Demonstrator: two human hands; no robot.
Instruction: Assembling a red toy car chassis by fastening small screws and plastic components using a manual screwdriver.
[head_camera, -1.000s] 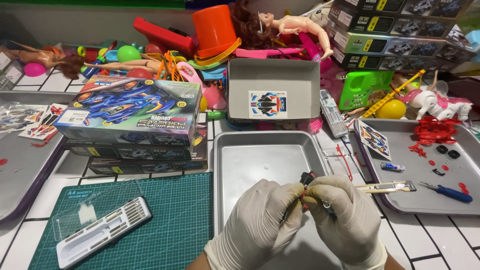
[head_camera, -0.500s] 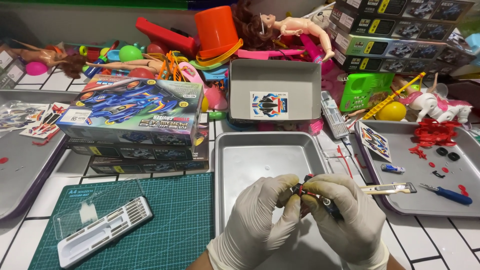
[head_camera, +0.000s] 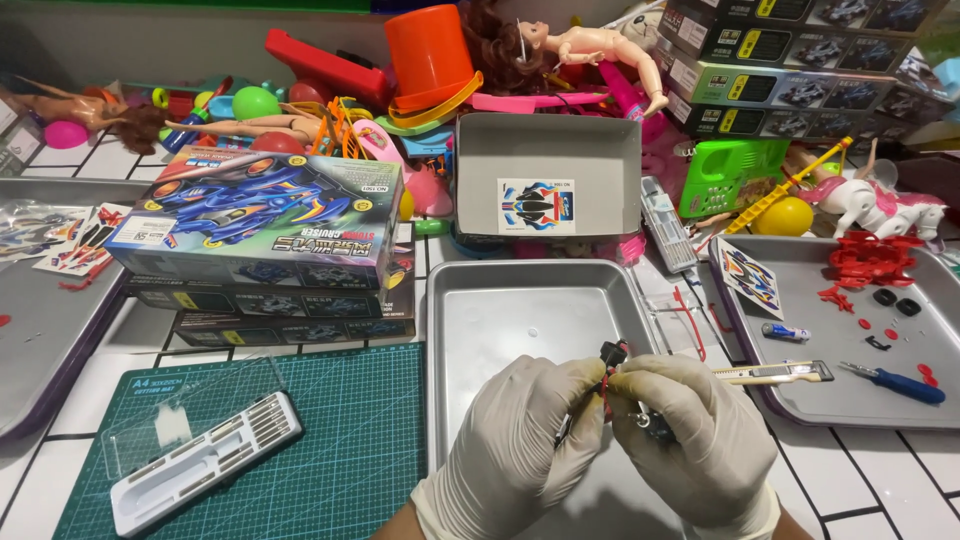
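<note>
Both gloved hands have drifted a bit toward 6 o'clock over the last second and closed in tighter on each other — a second ago the fingers were looser and more of the little part was sticking out the top. Now the left hand (head_camera: 520, 450) and right hand (head_camera: 690, 440) are curled almost shut around a small black part (head_camera: 613, 352) with red wires (head_camera: 607, 388) running down between the fingertips, pinched from both sides. It sits right above the near end of the middle tray (head_camera: 480, 320), at about 6 o'clock on the table. Looks like fiddly fitting work, held rather than put down (can't see what's inside the right palm beyond a dark bit poking out).

Around them: green cutting mat (head_camera: 330, 440) at 8 o'clock with a white bit holder (head_camera: 200, 462) on it, a stack of model car boxes (head_camera: 270, 225) at 10 o'clock, an open grey box (head_camera: 548, 170) at 12 with a sticker sheet inside. At 3 o'clock a second tray (head_camera: 850, 410) holds red plastic parts (head_camera: 868, 262), a blue screwdriver (head_camera: 895, 382) and a craft knife (head_camera: 775, 373) — that knife lies just beside the right hand, so worth minding. Dolls, an orange cup (head_camera: 430, 50) and toy clutter crowd the back edge.
</note>
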